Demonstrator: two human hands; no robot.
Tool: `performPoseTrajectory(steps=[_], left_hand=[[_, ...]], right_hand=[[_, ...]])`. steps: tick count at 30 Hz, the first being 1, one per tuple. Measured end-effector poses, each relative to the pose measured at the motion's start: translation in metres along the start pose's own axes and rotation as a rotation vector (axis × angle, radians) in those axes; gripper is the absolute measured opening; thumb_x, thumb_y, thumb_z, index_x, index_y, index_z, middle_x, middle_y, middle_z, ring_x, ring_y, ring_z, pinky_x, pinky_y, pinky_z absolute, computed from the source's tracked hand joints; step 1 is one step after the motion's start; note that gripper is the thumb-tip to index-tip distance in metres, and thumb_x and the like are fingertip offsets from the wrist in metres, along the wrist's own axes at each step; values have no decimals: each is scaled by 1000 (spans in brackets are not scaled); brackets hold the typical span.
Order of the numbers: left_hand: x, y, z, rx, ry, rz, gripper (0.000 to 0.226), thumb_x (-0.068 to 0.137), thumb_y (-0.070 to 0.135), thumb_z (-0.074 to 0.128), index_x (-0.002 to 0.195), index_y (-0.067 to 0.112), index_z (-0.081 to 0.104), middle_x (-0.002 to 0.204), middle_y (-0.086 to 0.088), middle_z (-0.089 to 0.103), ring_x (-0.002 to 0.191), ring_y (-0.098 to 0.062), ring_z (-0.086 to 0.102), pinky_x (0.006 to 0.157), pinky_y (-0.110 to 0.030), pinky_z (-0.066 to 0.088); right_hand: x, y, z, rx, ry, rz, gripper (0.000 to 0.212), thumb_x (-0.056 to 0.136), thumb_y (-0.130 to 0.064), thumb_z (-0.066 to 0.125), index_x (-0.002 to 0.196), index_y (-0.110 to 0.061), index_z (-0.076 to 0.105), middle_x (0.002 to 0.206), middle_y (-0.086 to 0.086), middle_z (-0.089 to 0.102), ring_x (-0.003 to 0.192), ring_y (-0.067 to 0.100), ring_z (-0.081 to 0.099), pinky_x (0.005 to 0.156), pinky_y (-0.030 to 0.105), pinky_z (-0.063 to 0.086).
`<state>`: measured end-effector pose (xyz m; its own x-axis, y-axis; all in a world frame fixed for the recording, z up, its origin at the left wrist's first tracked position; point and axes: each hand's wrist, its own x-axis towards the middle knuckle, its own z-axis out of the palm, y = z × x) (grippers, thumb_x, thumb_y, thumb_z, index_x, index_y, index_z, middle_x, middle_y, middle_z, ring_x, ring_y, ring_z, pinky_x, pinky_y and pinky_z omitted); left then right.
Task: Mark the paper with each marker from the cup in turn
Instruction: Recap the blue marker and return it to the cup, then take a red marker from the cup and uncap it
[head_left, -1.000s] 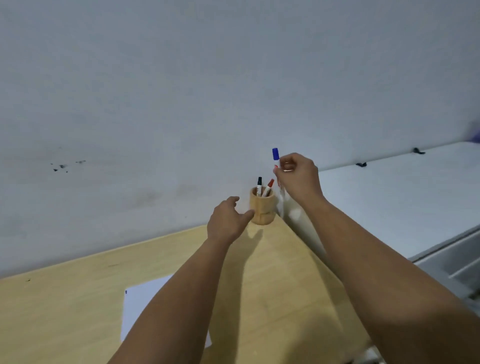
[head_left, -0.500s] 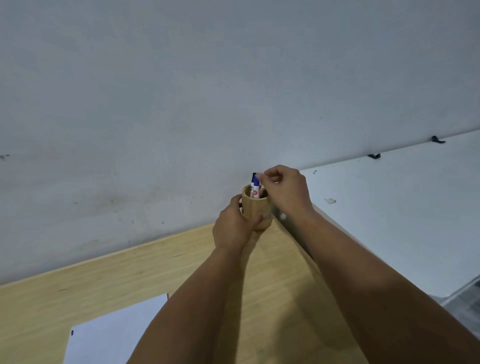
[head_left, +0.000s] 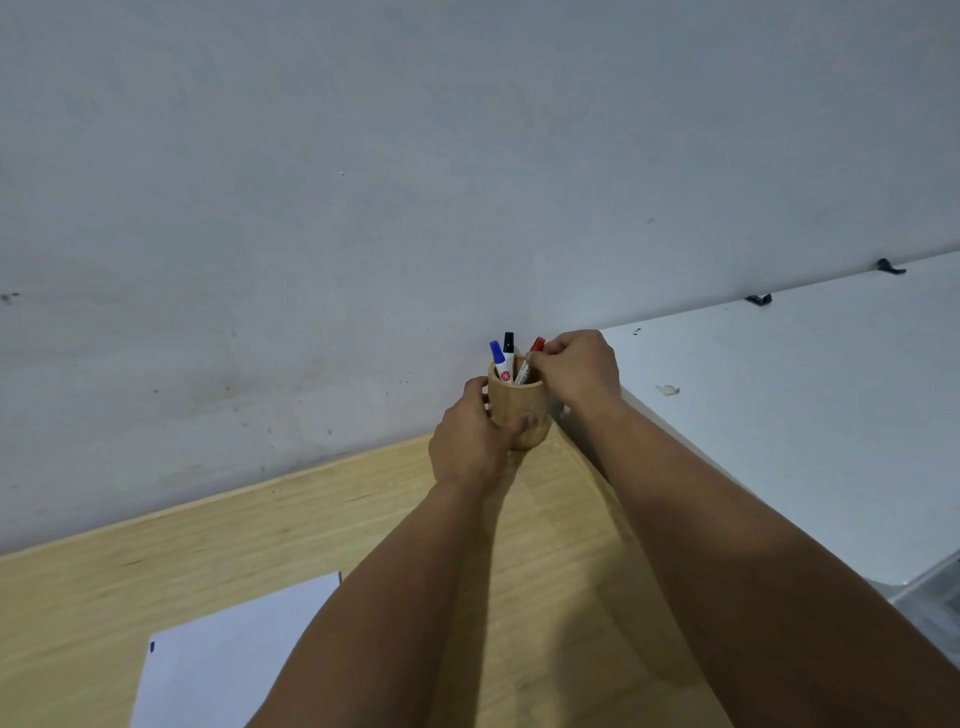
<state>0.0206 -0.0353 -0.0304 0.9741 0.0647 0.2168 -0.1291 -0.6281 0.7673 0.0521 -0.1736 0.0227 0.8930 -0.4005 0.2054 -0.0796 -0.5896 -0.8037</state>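
Observation:
A small wooden cup (head_left: 519, 410) stands at the far corner of the wooden table (head_left: 208, 545), against the wall. Three markers stand in it: a blue-capped marker (head_left: 500, 358) on the left, a black-capped marker (head_left: 508, 349) in the middle and a red-capped marker (head_left: 531, 356) on the right. My left hand (head_left: 470, 441) wraps around the cup's side. My right hand (head_left: 576, 366) pinches the red-capped marker just above the rim. A white sheet of paper (head_left: 228, 660) lies at the near left, partly hidden by my left forearm, with a small dark mark near its left corner.
A grey wall (head_left: 415, 182) rises right behind the cup. To the right of the table lies a white surface (head_left: 805, 415) with a small crumpled scrap (head_left: 668, 389) and two black clips (head_left: 758, 299) along its far edge.
My right hand lowered the blue-capped marker into the cup, let it go and shifted onto the red-capped marker. My left hand closed around the cup. The view tilted down.

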Motion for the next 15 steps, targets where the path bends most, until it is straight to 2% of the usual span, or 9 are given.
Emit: performPoseTrajectory(steps=[4, 9, 13, 15], left_hand=[[0, 0, -3, 30, -10, 8, 74, 79, 54, 81, 142, 29, 50, 127, 7, 72, 112, -20, 70, 85, -40, 59], [-5, 10, -31, 82, 3, 5, 87, 78, 57, 80, 150, 26, 43, 138, 3, 66, 121, -22, 65, 93, -41, 55], [-20, 21, -76, 78, 58, 9, 73, 83, 60, 72, 145, 28, 50, 137, 4, 67, 121, -19, 65, 97, -42, 54], [-33, 24, -104, 91, 105, 19, 64, 88, 62, 66, 140, 28, 54, 132, 6, 69, 118, -18, 66, 94, -40, 54]], right_hand=[[-7, -18, -12, 121, 111, -77, 19, 94, -36, 75, 77, -26, 71, 77, -11, 73, 84, 18, 74, 81, 36, 60], [-19, -62, -48, 216, 230, -278, 18, 96, -35, 72, 96, -17, 69, 77, -12, 72, 80, 12, 74, 76, 27, 57], [-42, -97, -62, 273, 196, -389, 15, 98, -31, 71, 103, -17, 68, 77, -9, 73, 76, 12, 72, 71, 22, 52], [-59, -112, -63, 306, 115, -419, 13, 100, -32, 70, 107, -20, 71, 83, -2, 74, 77, 18, 74, 73, 27, 57]])
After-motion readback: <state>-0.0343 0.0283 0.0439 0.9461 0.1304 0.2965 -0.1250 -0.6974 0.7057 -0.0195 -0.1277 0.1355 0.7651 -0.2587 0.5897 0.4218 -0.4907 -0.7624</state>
